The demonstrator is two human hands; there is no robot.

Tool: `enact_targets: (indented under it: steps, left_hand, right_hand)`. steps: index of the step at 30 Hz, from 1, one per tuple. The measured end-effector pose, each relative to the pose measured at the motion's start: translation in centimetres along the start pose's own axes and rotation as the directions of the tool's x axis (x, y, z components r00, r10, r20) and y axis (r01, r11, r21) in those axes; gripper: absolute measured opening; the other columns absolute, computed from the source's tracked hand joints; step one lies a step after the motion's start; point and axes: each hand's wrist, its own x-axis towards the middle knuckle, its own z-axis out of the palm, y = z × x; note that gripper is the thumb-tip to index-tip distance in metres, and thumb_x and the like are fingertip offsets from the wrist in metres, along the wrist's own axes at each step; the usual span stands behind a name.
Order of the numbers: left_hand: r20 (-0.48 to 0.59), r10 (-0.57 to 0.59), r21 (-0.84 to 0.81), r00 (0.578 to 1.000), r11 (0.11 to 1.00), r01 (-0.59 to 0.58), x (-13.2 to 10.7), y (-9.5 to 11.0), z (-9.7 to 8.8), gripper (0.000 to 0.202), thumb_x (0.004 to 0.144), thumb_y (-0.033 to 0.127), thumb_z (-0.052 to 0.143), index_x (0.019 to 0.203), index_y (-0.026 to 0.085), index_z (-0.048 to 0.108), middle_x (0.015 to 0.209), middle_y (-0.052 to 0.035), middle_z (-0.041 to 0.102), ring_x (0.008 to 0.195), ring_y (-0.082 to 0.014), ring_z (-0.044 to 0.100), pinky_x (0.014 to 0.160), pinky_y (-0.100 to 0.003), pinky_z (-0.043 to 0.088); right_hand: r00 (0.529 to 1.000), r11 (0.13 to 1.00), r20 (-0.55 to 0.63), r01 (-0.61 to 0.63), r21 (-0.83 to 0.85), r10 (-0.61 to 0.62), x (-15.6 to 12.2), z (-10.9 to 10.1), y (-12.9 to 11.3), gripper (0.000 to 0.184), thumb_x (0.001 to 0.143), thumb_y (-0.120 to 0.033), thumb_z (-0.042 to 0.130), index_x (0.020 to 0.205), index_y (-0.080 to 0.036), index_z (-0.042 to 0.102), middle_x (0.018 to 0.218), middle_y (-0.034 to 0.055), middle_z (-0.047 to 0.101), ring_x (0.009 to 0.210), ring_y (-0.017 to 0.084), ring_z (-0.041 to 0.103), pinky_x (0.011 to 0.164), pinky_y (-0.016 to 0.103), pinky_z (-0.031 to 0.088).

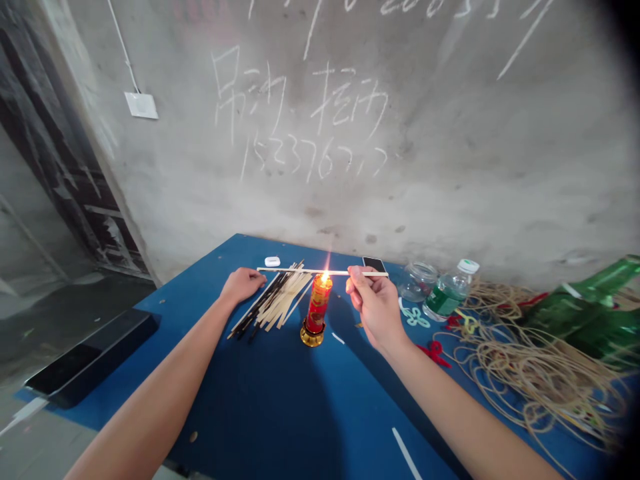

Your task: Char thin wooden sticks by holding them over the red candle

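A thin pale stick [336, 272] lies level across the flame of a lit red candle [318, 308], which stands upright in a gold-coloured holder [313, 335]. Near its right end, the thumb and fingers of my right hand [376, 303] pinch the stick. My left hand [243, 284] is closed, low at the tabletop by the stick's left end; what its fingers hold, if anything, I cannot make out. Between that hand and the candle lies a bundle of pale sticks [286, 300], with dark sticks [261, 300] along its left side.
Right of the candle are a phone [373, 265], a clear jar [418, 280], a plastic bottle [449, 293], tangled cord [530, 367] and green glass bottles [580, 303]. A white case [273, 261] sits behind the sticks. A black box-shaped device [95, 353] occupies the blue table's [265, 413] left edge.
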Motion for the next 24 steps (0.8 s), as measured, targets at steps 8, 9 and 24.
enact_targets:
  steps: [8,9,24]
  left_hand:
    - [-0.071,0.006,-0.133,0.997,0.991,-0.016,-0.3,0.4,-0.6,0.029,0.083,0.045,0.067,0.079,0.021,0.082,0.077,-0.0059,0.077,0.073,-0.0222,0.067,0.066,-0.029,0.043]
    - [-0.112,0.025,-0.204,0.993,0.978,-0.048,-0.5,0.9,-1.1,0.032,0.083,0.048,0.067,0.082,0.02,0.082,0.076,-0.0062,0.076,0.069,-0.0209,0.065,0.063,-0.029,0.042]
    - [-0.17,0.419,-0.755,0.892,0.526,-0.391,-4.1,4.6,-4.6,0.009,0.07,0.028,0.088,0.074,0.021,0.083,0.066,-0.0056,0.073,0.065,-0.0161,0.065,0.063,-0.029,0.05]
  right_hand:
    - [1.0,1.0,-0.005,0.002,0.0,-0.002,0.1,-0.2,0.1,0.03,0.084,-0.045,0.08,0.08,-0.019,0.066,0.064,-0.0031,0.058,0.048,0.006,0.037,0.045,0.025,0.022]
    - [1.0,1.0,-0.011,0.006,-0.002,-0.006,0.1,-0.1,0.1,0.03,0.084,-0.045,0.08,0.08,-0.019,0.065,0.063,-0.0033,0.058,0.048,0.006,0.037,0.045,0.025,0.022]
    - [1.0,1.0,-0.024,0.018,-0.009,-0.018,-0.1,-0.3,-0.1,0.031,0.083,-0.047,0.08,0.078,-0.019,0.067,0.065,-0.0026,0.058,0.049,0.007,0.035,0.045,0.027,0.021]
